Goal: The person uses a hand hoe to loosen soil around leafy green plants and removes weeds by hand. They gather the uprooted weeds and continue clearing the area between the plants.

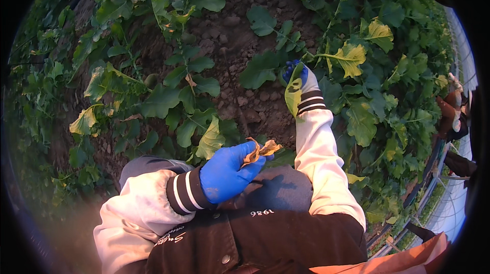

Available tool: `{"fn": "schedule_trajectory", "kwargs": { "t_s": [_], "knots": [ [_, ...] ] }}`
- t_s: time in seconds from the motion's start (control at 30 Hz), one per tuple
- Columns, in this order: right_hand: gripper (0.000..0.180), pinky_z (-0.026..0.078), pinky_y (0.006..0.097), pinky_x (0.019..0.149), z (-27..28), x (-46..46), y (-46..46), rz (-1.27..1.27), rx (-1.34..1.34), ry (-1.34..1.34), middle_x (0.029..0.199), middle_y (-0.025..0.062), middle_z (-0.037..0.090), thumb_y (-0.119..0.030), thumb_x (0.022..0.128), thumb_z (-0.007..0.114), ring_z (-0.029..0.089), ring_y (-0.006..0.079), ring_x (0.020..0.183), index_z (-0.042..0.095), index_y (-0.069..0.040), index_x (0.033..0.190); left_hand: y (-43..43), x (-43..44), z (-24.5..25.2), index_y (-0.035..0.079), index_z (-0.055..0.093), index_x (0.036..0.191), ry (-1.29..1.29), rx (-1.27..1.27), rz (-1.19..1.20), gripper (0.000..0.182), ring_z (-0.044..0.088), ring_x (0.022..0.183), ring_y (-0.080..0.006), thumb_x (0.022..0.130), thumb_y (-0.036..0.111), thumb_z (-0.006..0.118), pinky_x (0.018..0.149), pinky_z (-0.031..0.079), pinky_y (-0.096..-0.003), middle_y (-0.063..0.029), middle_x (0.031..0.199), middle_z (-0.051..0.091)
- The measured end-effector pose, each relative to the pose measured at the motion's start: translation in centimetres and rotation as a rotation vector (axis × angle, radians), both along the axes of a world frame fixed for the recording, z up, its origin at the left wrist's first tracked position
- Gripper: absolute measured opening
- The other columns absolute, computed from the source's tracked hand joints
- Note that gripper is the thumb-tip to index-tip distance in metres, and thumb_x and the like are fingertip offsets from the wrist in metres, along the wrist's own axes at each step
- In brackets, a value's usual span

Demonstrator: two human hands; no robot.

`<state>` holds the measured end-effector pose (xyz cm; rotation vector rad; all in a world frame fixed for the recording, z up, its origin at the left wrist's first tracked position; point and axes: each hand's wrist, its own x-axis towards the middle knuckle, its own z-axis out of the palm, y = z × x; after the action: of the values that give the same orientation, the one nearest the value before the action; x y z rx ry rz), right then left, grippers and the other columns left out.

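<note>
My left hand [229,172], in a blue glove, pinches a dry, curled brown leaf [261,152] between thumb and fingers above my lap. My right hand [295,72], also gloved in blue, reaches forward to the base of a leafy green plant [264,68]. A yellow-green leaf with dark-edged holes [294,92] lies across that hand and its wrist. This leaf partly hides the right fingers, so what they grip is not clear. Just beyond the right hand, a yellow leaf [349,59] juts out on a pale stalk.
Brown, cloddy soil [245,107] runs between leafy rows on both sides. A yellowed leaf [86,120] droops at the left. A small round green fruit or root [151,80] shows among the left plants. Orange material [402,253] and a metal frame [425,201] lie at the lower right.
</note>
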<state>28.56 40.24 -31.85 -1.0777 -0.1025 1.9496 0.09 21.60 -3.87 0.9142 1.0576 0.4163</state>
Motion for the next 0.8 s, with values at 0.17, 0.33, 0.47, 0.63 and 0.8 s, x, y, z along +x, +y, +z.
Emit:
{"fn": "schedule_trajectory", "kwargs": {
  "t_s": [0.17,0.33,0.47,0.63,0.8],
  "knots": [
    [0.041,0.045,0.0294,0.081,-3.0,-1.1,-0.3,-0.065,0.404,-0.897,0.100,0.0105,0.062,-0.026,0.083,0.065,0.058,0.0189,0.092,0.059,0.003,0.110,0.2,0.3,0.1,0.002,0.059,0.106,-0.059,-0.039,0.071,0.020,0.053,0.073,-0.0080,0.092,0.016,0.056,0.068,0.048,-0.0264,-0.0048,0.080,0.061],
    [0.040,0.044,0.0315,0.080,-5.8,-0.4,1.9,-0.195,0.093,-0.942,0.103,0.0096,0.062,-0.027,0.082,0.068,0.055,0.0184,0.088,0.059,0.002,0.109,0.1,0.5,0.0,0.003,0.059,0.107,-0.087,-0.159,0.119,0.021,0.054,0.072,-0.0083,0.092,0.017,0.056,0.067,0.048,-0.0264,-0.0031,0.079,0.061],
    [0.036,0.045,0.0335,0.080,-5.7,-0.4,2.3,-0.204,0.250,-0.971,0.101,0.0085,0.064,-0.025,0.086,0.064,0.058,0.0208,0.089,0.059,-0.001,0.111,0.1,0.3,-0.5,0.004,0.059,0.107,-0.010,-0.032,0.062,0.020,0.054,0.070,-0.0086,0.092,0.018,0.055,0.065,0.048,-0.0267,-0.0016,0.077,0.059],
    [0.041,0.044,0.0326,0.088,-5.3,0.9,2.3,0.068,0.201,-1.047,0.114,0.0136,0.061,-0.028,0.090,0.056,0.057,0.0251,0.102,0.057,0.001,0.118,0.3,0.5,-0.2,0.003,0.057,0.113,-0.012,-0.056,0.039,0.023,0.054,0.080,-0.0086,0.094,0.016,0.052,0.073,0.046,-0.0266,-0.0027,0.088,0.059],
    [0.056,0.041,0.0344,0.091,-6.7,1.9,2.6,0.137,0.267,-1.216,0.116,0.0235,0.059,-0.041,0.090,0.050,0.054,0.0327,0.109,0.054,0.008,0.117,0.6,0.2,0.1,0.000,0.053,0.124,0.014,-0.164,-0.062,0.031,0.054,0.102,-0.0101,0.096,0.013,0.048,0.092,0.042,-0.0262,-0.0061,0.116,0.061]
  ]
}}
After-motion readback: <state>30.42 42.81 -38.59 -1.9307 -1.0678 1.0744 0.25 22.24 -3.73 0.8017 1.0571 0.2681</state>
